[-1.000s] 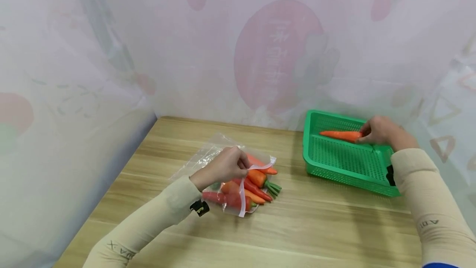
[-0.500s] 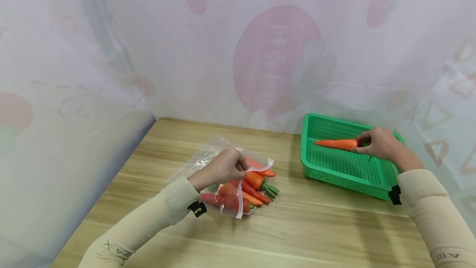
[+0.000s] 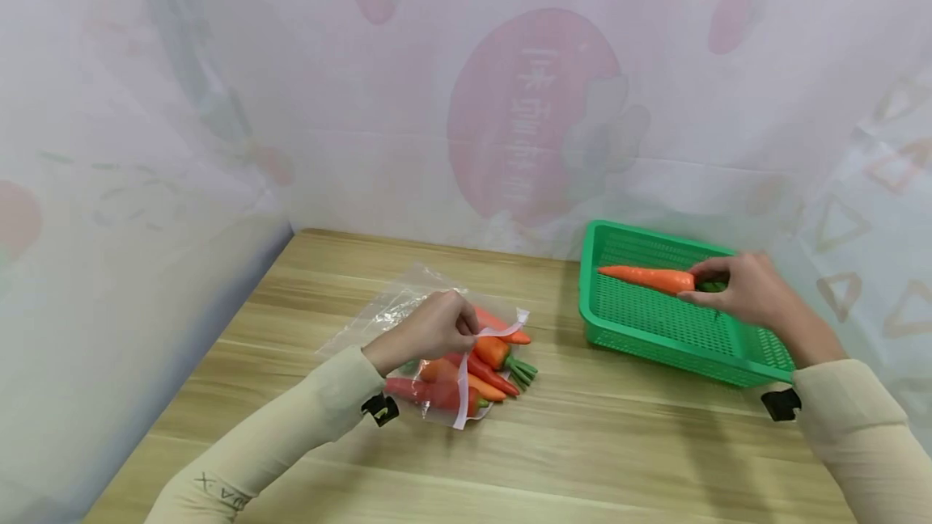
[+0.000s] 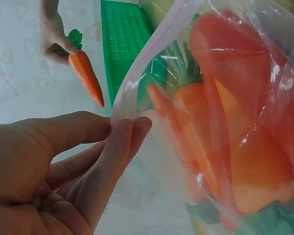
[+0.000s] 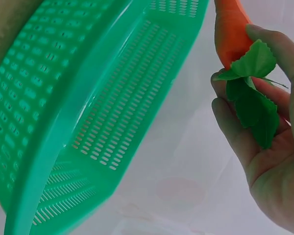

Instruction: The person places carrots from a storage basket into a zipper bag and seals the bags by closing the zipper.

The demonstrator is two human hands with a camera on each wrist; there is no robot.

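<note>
My left hand pinches the white-edged mouth of a clear zip bag between thumb and fingers. Inside the bag lie several orange and red vegetables, among them a carrot with green stalks and red peppers; some stick out past the bag's mouth. My right hand grips a carrot at its thick, leafy end, its tip aimed left, above the green basket. In the right wrist view green leaves hang over the palm.
The green perforated basket stands at the back right of the wooden table, close to the printed curtain. Table surface lies between the bag and the basket.
The right hand has raised the carrot from the basket and drawn it slightly toward me. The left hand keeps its pinch on the bag, and the head view has shifted a little.
</note>
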